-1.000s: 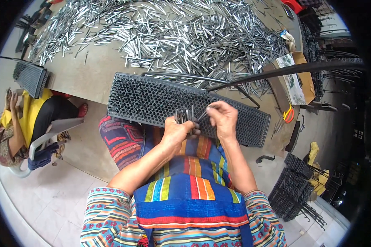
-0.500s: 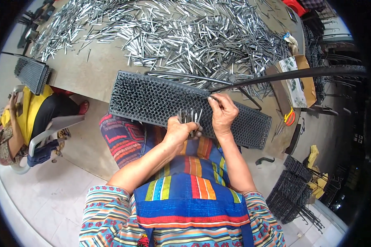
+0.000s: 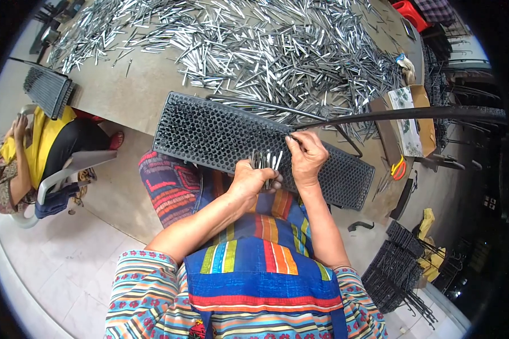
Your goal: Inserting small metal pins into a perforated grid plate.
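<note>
A long black rack full of round holes lies tilted across my lap and against the table edge. Dark pieces fill many holes over its left and middle parts; the right part shows open holes. In my left hand, closed below the rack's lower edge, is a bunch of slim metal strips standing upright. My right hand pinches thumb and finger together over the rack, right of its middle, on the dark end of a slim strip. Its lower end is hidden.
A big heap of loose metal strips covers the table. Right of it are an open cardboard box and orange-handled scissors. A black bar crosses the right side. A seated person and another rack are at left.
The view has shifted slightly, so the rack and table sit a little lower and further right. Both hands keep nearly the same places on the rack and the same closed grips.
</note>
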The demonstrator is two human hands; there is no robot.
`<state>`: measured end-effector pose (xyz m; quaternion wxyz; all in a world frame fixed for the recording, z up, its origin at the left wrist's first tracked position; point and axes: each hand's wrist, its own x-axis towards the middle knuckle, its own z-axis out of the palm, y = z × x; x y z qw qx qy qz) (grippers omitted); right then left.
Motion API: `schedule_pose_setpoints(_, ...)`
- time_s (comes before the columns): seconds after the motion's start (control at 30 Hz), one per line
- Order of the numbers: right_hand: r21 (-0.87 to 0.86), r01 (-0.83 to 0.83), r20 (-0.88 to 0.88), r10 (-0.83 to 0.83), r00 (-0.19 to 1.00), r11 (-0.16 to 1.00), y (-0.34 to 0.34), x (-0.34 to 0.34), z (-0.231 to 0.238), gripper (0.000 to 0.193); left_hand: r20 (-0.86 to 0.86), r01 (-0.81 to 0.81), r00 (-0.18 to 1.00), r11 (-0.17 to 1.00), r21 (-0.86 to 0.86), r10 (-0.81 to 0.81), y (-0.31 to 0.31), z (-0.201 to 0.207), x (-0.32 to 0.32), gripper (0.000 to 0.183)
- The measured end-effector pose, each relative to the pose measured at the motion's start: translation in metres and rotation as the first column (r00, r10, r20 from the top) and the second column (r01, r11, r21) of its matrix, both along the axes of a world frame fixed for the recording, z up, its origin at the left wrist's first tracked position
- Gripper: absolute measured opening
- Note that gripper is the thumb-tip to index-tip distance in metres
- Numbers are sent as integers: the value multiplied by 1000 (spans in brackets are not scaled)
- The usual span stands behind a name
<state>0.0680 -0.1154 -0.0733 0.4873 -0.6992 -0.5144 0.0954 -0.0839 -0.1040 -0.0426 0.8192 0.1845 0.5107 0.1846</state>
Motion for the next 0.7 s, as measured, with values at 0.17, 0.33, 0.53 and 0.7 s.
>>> schedule_pose_setpoints(0.17,2,-33,27,33,999,999,4,4,-1,12,21,-13,1000,1000,-12,13,1,0,2,10)
schedule_pose_setpoints(0.33,-71,-71,-2,71,997,995,-2,3,8,11,50,-45,998,999,9,44,-1,-5,0,11)
schedule_pose_setpoints(0.53,-241,-352,-809,13,588,904,-24,11,12,8,46,10,999,999,51,-12,-3,-2,4,19)
schedule_pose_setpoints(0.7,-55,50,-683,-74,726,997,-20,8,10,9,-38,12,999,997,76,-9,-4,1,6,17)
